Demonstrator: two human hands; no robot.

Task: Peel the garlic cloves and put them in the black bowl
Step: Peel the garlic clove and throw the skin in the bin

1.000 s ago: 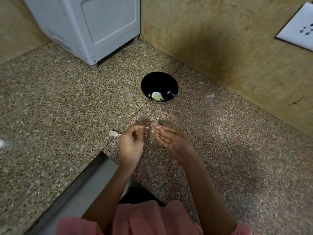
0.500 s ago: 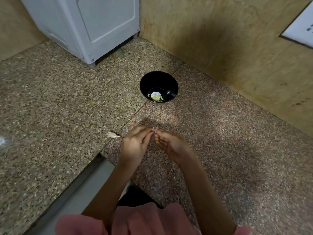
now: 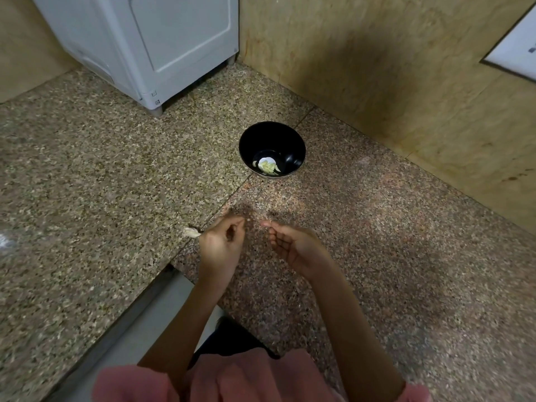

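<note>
- Peeled cloves (image 3: 268, 168) lie in the bowl (image 3: 290, 140), well beyond both hands.
- A pale piece (image 3: 191, 232), clove or husk, lies on the tabletop (image 3: 87, 198) just left of the left hand (image 3: 223, 248). A careless sweep could knock it off the edge.
- Left hand: fingers (image 3: 236, 227) curled, thumb to forefinger; whether they pinch anything I cannot tell. The right hand (image 3: 293, 246) is loosely curled, seemingly empty.
- Husk clinging to fingers could reach the bowl.
</note>
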